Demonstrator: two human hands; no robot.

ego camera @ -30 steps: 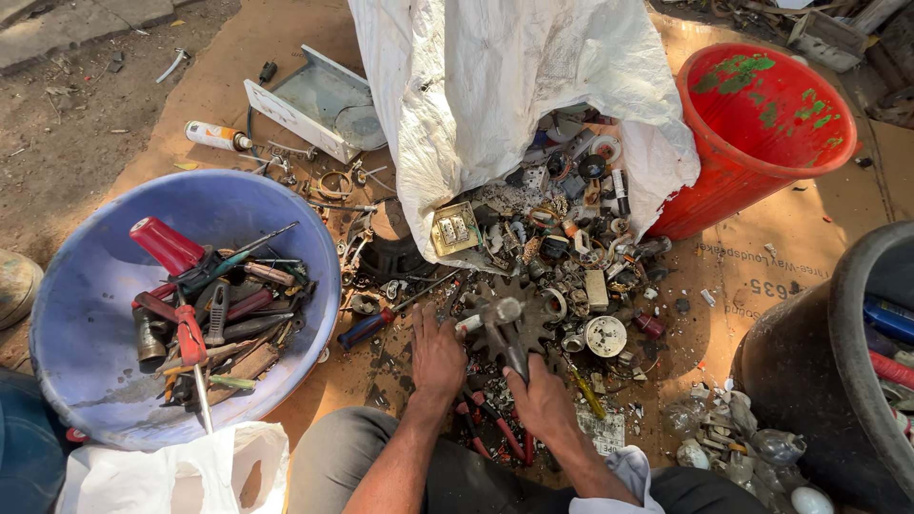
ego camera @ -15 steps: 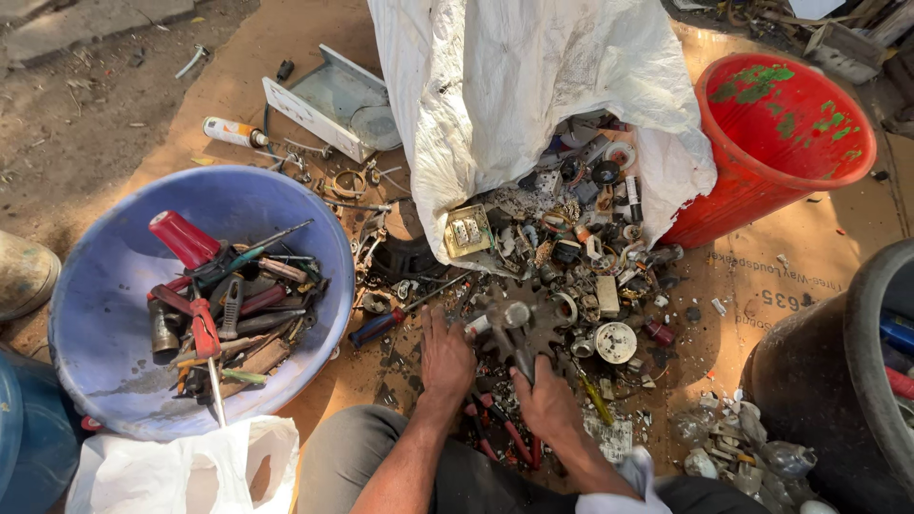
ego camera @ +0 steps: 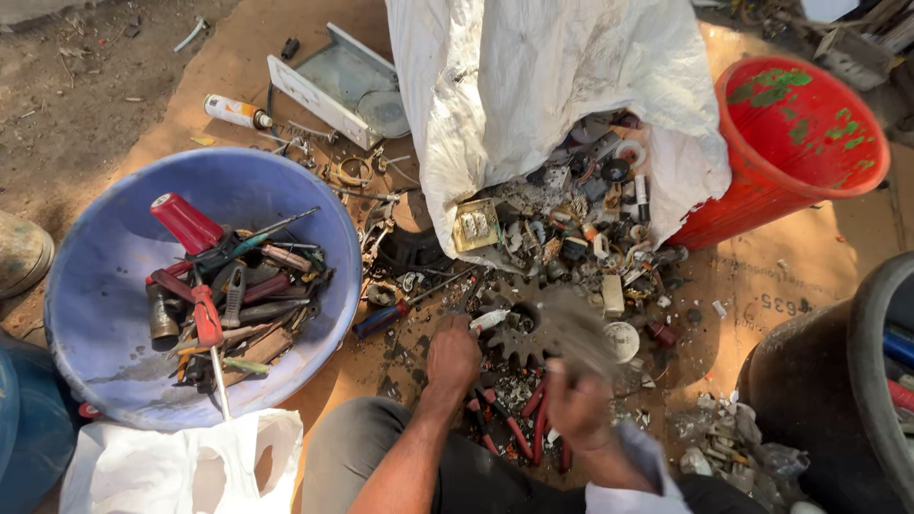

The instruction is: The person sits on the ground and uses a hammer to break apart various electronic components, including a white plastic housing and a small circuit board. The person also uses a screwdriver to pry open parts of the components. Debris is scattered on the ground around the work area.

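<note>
My right hand (ego camera: 577, 405) grips a large rusty toothed gear (ego camera: 557, 328) and holds it, blurred, just above the scrap. My left hand (ego camera: 452, 357) rests palm down on the small metal bits beside the gear, fingers closed in the pile. Red-handled pliers (ego camera: 519, 430) lie between my wrists. A heap of mixed scrap parts (ego camera: 581, 233) spills from a white sack (ego camera: 533, 86) in front of me.
A blue basin (ego camera: 105, 286) at the left holds screwdrivers, pliers and a red handle. A red bucket (ego camera: 809, 143) stands at the right, a dark tub (ego camera: 862, 381) at the far right. A white plastic bag (ego camera: 181, 466) lies near my knee, a metal tray (ego camera: 333, 81) farther back.
My right hand has taken hold of the toothed gear and lifted it clear of the scrap; my left hand stays low in the pile. The view has shifted slightly.
</note>
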